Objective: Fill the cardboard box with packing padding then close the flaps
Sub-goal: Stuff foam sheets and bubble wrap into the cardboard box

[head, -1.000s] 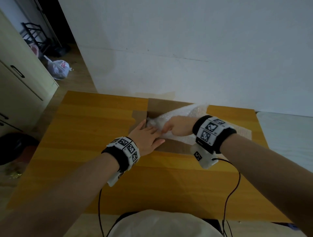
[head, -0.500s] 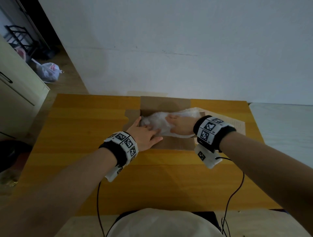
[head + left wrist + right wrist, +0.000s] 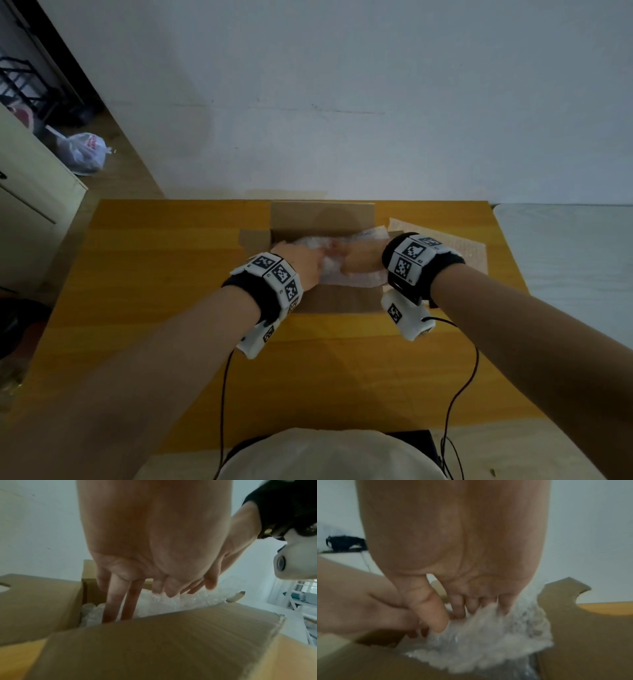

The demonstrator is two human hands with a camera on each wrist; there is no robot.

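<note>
The cardboard box [image 3: 322, 219] sits at the far edge of the wooden desk [image 3: 164, 274], up against the white wall, its flaps folded out flat — the near flap [image 3: 154, 642] lies toward the person and the side ones splay left and right. Inside it is a crumpled mass of white bubble-wrap padding [image 3: 329, 265], and both hands are down on top of that padding, close together over the middle of the opening. The left hand [image 3: 303, 262] reaches in from the left with its fingers [image 3: 118, 601] straight and pointing down into the box, pressing the padding rather than gripping it. The right hand [image 3: 363, 258] comes in from the right, touching the left one; its thumb [image 3: 428, 609] and fingers are curled into the wrap, pinching a bunch of it. Part of the padding trails out over the right edge of the box toward a flat sheet of bubble wrap [image 3: 455, 246] lying on the desk just beside it, beneath the right wrist. A plastic bag [image 3: 84, 152] rests on the floor off to the left.
</note>
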